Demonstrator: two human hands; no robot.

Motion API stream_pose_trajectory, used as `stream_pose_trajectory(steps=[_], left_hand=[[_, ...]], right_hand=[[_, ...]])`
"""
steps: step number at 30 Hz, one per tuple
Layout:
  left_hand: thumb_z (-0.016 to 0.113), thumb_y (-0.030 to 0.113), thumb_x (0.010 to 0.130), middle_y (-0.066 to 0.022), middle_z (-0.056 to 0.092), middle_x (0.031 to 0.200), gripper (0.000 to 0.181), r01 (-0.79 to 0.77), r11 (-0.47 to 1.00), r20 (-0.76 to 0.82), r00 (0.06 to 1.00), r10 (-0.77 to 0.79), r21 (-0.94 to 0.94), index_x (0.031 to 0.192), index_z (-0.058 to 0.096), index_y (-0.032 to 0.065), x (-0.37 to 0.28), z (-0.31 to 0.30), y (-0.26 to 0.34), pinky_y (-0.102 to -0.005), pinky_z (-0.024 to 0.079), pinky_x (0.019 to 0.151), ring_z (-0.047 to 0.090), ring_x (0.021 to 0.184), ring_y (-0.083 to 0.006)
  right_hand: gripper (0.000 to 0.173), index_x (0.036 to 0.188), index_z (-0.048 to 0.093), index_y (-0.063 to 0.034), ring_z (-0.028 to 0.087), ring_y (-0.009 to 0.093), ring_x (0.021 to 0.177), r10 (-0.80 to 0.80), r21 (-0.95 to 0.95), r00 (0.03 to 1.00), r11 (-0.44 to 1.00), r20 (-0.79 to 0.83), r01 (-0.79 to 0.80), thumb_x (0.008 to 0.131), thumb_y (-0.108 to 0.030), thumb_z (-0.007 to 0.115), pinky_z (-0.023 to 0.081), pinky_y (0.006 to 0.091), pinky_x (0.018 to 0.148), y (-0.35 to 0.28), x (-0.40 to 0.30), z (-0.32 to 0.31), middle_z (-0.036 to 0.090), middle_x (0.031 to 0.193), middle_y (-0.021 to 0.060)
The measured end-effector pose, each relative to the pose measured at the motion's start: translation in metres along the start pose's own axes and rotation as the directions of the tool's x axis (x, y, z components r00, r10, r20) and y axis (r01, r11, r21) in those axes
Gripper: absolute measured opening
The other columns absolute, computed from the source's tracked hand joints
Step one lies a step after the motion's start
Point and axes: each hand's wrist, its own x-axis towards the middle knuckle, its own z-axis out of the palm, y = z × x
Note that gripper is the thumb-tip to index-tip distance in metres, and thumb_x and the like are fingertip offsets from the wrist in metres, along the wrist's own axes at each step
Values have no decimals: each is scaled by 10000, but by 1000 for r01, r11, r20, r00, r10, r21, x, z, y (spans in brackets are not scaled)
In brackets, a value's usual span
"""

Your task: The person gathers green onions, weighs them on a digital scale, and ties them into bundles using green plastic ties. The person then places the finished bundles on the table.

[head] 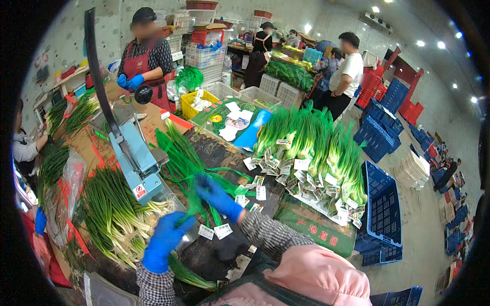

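My left hand [168, 237], in a blue glove, has its fingers closed on a green mesh net bag [197, 202] beside the roots of a large pile of green onions [115, 214]. Blurred by motion, my right hand [218, 197], also gloved in blue, is at the same netting; whether it grips it is unclear. Paper tags [223, 231] hang from net bags below my hands. More green netting [172, 157] lies further up the dark tabletop. A light-blue bench machine [143, 164] stands at the left. Netted, tagged onion bundles [310, 153] lie in a row at the right.
A blue plastic crate [383, 206] stands beyond the table's right edge. A yellow crate [189, 107] is past the far edge. Across the table stands a co-worker [145, 61] in a red apron; another person's gloved hand [40, 220] is at the far left. A grey container [109, 290] sits near my left forearm.
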Motion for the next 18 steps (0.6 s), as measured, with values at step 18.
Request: stream_pose_trajectory(steps=[18], left_hand=[[432, 151, 911, -85, 572, 871, 308, -842, 536, -647, 446, 618, -68, 1134, 498, -52, -12, -27, 178, -287, 444, 688, 547, 723, -154]], right_hand=[[223, 1081, 535, -19, 501, 94, 792, 215, -42, 856, 963, -471, -265, 879, -111, 555, 451, 263, 700, -47, -128, -82, 557, 885, 9]])
